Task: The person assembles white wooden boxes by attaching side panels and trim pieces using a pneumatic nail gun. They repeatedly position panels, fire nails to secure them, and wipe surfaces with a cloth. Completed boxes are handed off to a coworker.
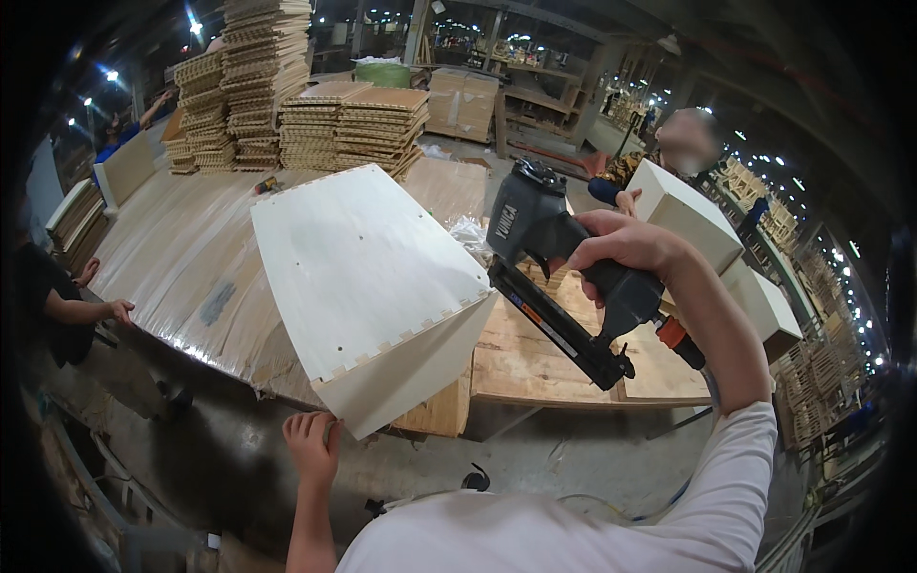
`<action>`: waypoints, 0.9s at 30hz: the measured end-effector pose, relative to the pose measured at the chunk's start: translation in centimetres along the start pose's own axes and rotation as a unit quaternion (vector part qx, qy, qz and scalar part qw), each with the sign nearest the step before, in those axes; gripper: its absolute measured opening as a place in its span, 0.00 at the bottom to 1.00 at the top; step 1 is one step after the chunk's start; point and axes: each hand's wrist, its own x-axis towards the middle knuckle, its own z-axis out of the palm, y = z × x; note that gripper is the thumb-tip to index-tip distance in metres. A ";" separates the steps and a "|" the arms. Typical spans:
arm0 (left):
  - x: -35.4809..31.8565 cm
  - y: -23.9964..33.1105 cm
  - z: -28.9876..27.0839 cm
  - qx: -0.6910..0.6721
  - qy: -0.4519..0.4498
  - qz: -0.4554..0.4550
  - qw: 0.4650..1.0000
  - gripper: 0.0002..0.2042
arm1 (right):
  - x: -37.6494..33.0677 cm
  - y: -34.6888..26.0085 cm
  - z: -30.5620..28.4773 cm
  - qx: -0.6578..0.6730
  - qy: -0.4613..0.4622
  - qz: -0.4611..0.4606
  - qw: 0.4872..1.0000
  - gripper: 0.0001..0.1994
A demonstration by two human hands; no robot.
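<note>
A black pneumatic nail gun (535,224) is held up in my right hand (621,250), whose fingers wrap around its grip. Its slanted magazine points down toward the lower right, and an orange air fitting (671,332) sits at the handle's end. To the left of the tool, a pale wooden box (368,258) with finger-jointed edges lies on the worktable, tilted toward me. Small dark spots mark its upper panel. At the box's lower left corner, my left hand (312,447) has its fingers bent against the edge, gripping it. The box's far side is hidden.
A film-covered worktable (181,253) extends left, with a bare plywood part (535,358) at right. Tall stacks of notched boards (258,86) stand at the back. More pale boxes (683,210) are at the right, near another person. Another worker's hand (119,310) shows at left.
</note>
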 end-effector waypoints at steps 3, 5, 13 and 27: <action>0.2 -0.3 0.0 -0.005 -0.003 0.012 1.000 0.05 | 0.1 -0.2 0.3 -0.002 -0.003 0.008 1.000 0.16; 0.3 -0.3 -0.1 -0.011 -0.005 0.016 1.000 0.05 | 0.2 -0.4 0.4 0.000 0.002 0.014 1.000 0.16; 0.7 -0.4 -0.2 -0.017 -0.010 0.026 0.999 0.06 | 0.4 -1.3 1.6 -0.039 0.009 0.023 0.999 0.14; 0.7 -0.8 -0.3 -0.019 -0.001 0.016 1.000 0.07 | 0.1 -3.8 5.6 -0.018 -0.059 0.016 0.998 0.18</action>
